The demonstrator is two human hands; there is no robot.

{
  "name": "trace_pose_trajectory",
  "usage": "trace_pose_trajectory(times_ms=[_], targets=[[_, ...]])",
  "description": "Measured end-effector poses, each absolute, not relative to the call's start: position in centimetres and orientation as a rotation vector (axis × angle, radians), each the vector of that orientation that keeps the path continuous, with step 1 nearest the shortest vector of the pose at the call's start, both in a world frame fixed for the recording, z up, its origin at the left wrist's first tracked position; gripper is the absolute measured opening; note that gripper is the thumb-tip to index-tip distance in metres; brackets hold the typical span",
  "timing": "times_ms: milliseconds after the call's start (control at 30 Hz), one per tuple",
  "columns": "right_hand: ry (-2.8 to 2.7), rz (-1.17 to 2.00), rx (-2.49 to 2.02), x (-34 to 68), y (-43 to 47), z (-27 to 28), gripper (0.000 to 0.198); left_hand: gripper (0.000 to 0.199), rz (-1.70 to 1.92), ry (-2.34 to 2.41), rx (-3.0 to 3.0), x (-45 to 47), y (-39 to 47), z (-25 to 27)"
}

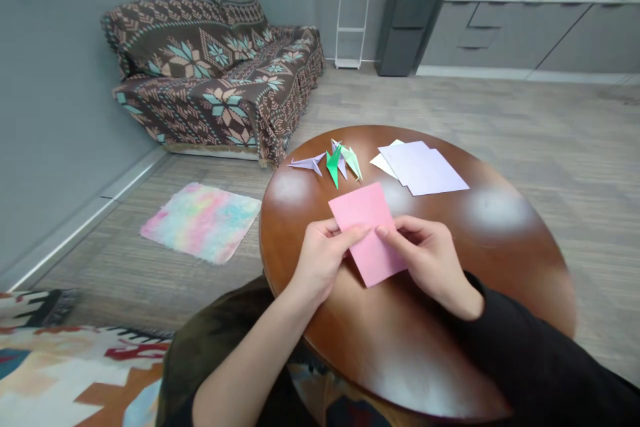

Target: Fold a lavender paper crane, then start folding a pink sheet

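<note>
The sole view looks forward and down from head height, with the left hand point(324, 252) and right hand point(434, 259) near, over a round wooden table point(500, 267), reaching out to a throw-covered sofa point(227, 83) upper left and grey kitchen cabinets point(525, 37) upper right.

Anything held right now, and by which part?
Pink paper: left grip at its left edge, right grip at its right edge, both thumbs on top near the middle.

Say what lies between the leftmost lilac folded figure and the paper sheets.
In the head view: a bright green folded figure, another lilac one and a pale green one, then bare tabletop before the sheets.
</note>
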State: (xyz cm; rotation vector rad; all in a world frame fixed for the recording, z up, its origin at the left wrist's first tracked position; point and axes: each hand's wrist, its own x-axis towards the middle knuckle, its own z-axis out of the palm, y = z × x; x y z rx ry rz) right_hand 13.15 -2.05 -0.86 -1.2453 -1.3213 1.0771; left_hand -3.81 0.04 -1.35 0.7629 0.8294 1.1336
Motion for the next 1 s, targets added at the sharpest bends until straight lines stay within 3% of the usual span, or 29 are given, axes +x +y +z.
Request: trace_pose_trajectory(times_ms=[567, 1000], targets=[[-1.195, 1.023, -1.199, 12.9, -1.9, -1.3, 0.022, 0.022, 1.140, 0.933, 0.904, -4.3, 0.2, -2.1], [-1.233, 1.358, -1.251, 12.5, -1.9, -1.0, 0.028, 0.019, 1.109, 1.016, 1.005, -4.5, 0.1, -1.0]])
